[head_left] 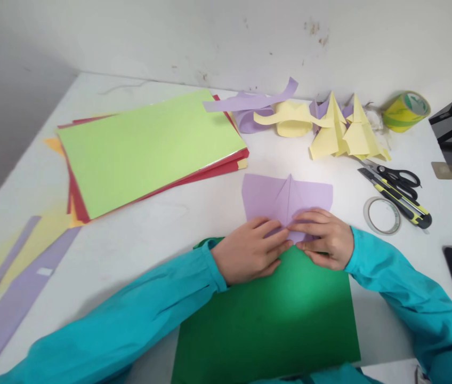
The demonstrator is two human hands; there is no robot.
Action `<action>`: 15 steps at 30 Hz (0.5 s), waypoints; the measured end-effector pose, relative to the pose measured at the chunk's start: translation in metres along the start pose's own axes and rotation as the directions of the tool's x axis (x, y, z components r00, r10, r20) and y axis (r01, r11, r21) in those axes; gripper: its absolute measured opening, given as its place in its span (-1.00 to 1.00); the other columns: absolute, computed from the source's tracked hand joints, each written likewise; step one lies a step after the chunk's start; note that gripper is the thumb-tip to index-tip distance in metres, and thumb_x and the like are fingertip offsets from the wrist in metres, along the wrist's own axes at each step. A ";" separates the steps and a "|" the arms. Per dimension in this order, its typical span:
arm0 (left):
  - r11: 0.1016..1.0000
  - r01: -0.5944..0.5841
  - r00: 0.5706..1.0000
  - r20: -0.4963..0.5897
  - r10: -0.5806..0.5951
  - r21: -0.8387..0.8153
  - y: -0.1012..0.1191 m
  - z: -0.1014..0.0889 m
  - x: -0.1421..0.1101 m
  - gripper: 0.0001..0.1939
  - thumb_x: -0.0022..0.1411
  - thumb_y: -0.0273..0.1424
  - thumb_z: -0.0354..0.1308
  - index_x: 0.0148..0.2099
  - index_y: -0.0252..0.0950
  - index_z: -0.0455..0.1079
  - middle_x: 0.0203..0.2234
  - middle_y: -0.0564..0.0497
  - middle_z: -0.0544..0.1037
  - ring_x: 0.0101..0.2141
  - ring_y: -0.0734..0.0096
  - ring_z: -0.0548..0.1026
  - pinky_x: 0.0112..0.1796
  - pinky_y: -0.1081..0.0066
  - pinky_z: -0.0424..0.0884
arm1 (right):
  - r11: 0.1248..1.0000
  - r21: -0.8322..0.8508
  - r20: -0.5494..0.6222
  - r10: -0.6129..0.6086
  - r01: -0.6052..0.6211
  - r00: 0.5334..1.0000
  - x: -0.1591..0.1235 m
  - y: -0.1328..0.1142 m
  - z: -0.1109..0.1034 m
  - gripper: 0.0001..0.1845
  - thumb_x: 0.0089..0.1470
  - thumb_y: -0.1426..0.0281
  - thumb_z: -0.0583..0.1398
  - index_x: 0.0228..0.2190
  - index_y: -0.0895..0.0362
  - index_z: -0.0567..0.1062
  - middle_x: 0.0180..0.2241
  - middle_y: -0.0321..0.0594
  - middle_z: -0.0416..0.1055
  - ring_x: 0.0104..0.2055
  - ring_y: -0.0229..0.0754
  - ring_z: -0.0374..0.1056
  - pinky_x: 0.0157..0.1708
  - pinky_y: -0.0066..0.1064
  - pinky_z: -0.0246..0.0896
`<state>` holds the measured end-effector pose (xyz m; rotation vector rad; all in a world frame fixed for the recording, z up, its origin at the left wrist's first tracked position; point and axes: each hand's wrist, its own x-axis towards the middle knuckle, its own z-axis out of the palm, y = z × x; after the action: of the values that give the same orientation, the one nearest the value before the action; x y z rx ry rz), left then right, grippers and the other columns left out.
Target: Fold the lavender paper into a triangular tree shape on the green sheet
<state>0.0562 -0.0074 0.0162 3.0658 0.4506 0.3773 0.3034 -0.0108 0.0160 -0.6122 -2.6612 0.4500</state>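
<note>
A folded sheet of purple paper point(266, 194) lies in front of me, with a raised crease running down its middle to a pointed top. My left hand point(252, 250) covers its lower left part, fingers together and pressed on the paper near the crease. From the other side, my right hand point(325, 239) grips the lower right part with bent fingers. The fingertips of both hands almost meet at the bottom of the crease, and they hide the paper's lower edge. Beneath the hands lies a green sheet point(266, 330).
At the back left is a stack of paper topped by light green point(150, 149). Yellow folded paper pieces point(332, 133) and a tape roll point(405, 111) stand by the wall. Right of my hands lie scissors point(400, 178), a box cutter point(397, 197) and clear tape point(383, 216). Purple strips point(22, 298) lie left.
</note>
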 end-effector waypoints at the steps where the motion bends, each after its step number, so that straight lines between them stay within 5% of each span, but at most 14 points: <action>1: 1.000 0.001 1.000 0.002 -0.001 -0.003 0.000 0.000 0.000 -0.66 0.30 -0.29 -0.02 0.01 -0.34 0.39 -0.11 -0.14 0.47 -0.10 0.14 0.38 -0.15 0.18 0.35 | 1.000 0.003 0.025 0.010 -0.011 1.000 -0.001 0.001 -0.002 -0.77 0.08 0.36 0.13 -0.31 0.08 0.60 0.04 -0.13 0.41 0.17 0.03 0.16 0.07 0.02 0.11; 15: 0.997 0.009 0.999 -0.047 -0.013 -0.081 -0.006 0.002 -0.002 -0.70 0.29 -0.32 -0.01 -0.01 -0.30 0.41 -0.10 -0.08 0.50 -0.09 0.17 0.38 -0.13 0.19 0.33 | 0.993 0.075 0.280 0.064 -0.088 0.958 -0.010 0.018 -0.026 -0.78 0.06 0.30 0.16 -0.31 -0.06 0.62 0.17 -0.28 0.26 0.27 0.06 0.01 0.14 0.09 -0.05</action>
<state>0.0530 -0.0024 0.0138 2.9810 0.4427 0.4574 0.3295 0.0058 0.0292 -0.6700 -2.8683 0.7177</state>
